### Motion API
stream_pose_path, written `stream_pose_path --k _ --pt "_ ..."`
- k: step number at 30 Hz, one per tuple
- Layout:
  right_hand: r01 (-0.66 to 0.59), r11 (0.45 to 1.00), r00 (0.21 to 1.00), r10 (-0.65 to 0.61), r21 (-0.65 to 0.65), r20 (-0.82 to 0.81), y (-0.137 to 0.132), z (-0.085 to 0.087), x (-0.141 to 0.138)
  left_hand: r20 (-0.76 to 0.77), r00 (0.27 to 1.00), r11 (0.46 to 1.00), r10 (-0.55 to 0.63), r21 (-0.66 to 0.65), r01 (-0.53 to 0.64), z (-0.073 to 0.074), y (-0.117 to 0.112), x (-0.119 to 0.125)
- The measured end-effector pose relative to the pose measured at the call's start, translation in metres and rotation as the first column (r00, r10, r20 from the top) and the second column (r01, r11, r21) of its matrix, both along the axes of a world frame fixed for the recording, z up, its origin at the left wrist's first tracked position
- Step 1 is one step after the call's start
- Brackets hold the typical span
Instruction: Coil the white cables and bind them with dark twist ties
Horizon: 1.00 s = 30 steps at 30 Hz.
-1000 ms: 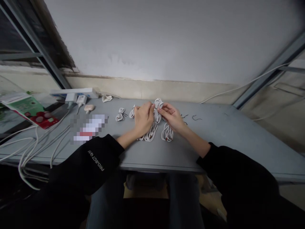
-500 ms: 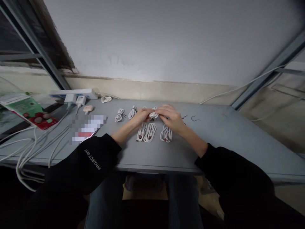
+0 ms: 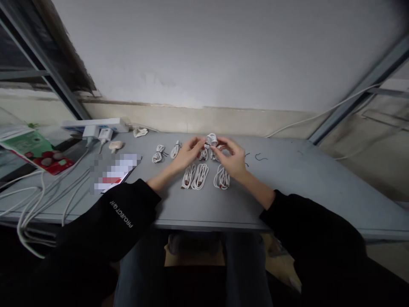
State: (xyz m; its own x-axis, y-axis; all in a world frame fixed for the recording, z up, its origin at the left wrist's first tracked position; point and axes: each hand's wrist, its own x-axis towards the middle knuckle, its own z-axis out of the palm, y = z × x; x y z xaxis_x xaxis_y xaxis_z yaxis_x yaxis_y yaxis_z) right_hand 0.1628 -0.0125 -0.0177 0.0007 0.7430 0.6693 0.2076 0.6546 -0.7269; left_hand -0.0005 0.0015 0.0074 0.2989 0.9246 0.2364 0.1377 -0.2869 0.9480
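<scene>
Above the grey table I hold a coiled white cable [image 3: 211, 139] between both hands. My right hand [image 3: 232, 158] pinches the coil from the right with thumb and fingers. On the other side, my left hand [image 3: 189, 152] is closed at the fingertips, where a thin black twist tie [image 3: 207, 145] runs across to the coil. Beneath and behind the fingers lie more white cable bundles, partly hidden. Nearer me are two loosely coiled cables side by side, one of them a looped cable [image 3: 200, 176], and another coil [image 3: 221, 177] to their right.
Left of my hands lie two tied cable bundles, one a tied bundle [image 3: 158, 154]. Black twist ties [image 3: 261, 157] lie to the right. A power strip [image 3: 96, 125] with chargers, a pixelated flat item [image 3: 116, 174] and a green-red package [image 3: 36, 149] occupy the left side.
My hands have moved slightly apart, and the coil now stands more upright between them, with the black tie showing. The view has shifted a little.
</scene>
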Motion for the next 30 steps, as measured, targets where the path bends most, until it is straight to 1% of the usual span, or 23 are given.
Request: stream_pose_path --k 2,4,7,13,16,18,22,23,25,28,30 --pt "-0.026 0.997 0.997 0.020 -0.072 -0.080 -0.003 -0.001 -0.004 -0.028 1.000 0.997 0.010 0.081 -0.008 0.000 -0.002 0.001" --pt "-0.076 0.990 0.991 0.062 -0.121 -0.116 -0.005 -0.001 -0.006 -0.039 0.998 0.994 -0.040 0.102 0.044 -0.001 -0.002 0.001" --pt "-0.129 0.977 0.986 0.108 -0.172 -0.128 -0.004 -0.004 -0.006 -0.033 0.994 0.993 -0.106 0.056 0.108 -0.003 0.001 -0.001" --pt "-0.145 0.969 0.986 0.125 -0.200 -0.107 0.000 -0.009 -0.006 0.053 0.997 0.997 -0.064 -0.049 0.067 0.001 0.004 -0.004" --pt "-0.139 0.971 0.989 0.124 -0.197 -0.083 -0.001 -0.008 -0.006 0.060 0.995 0.991 -0.078 -0.103 0.083 0.004 0.008 -0.007" --pt "-0.115 0.976 0.993 0.106 -0.185 -0.058 -0.001 -0.008 -0.004 0.078 0.994 0.986 -0.076 -0.140 0.086 0.004 0.015 -0.012" --pt "-0.011 0.987 1.000 0.009 -0.160 -0.013 0.004 -0.008 0.002 0.112 0.994 0.979 0.009 -0.202 0.014 0.007 0.032 -0.031" --pt "0.013 0.989 1.000 -0.016 -0.150 -0.013 0.007 -0.009 0.004 0.107 0.994 0.975 0.004 -0.219 0.019 0.009 0.034 -0.038" --pt "0.049 0.990 0.998 -0.053 -0.133 -0.026 0.011 -0.011 0.007 0.067 0.996 0.967 -0.064 -0.244 0.078 0.016 0.037 -0.052" --pt "0.083 0.989 0.995 -0.089 -0.120 -0.043 0.018 -0.015 0.011 -0.044 0.969 0.925 -0.245 -0.310 0.219 0.026 0.038 -0.071" --pt "0.100 0.988 0.993 -0.107 -0.117 -0.051 0.022 -0.018 0.012 -0.091 0.949 0.904 -0.302 -0.343 0.255 0.032 0.038 -0.081"
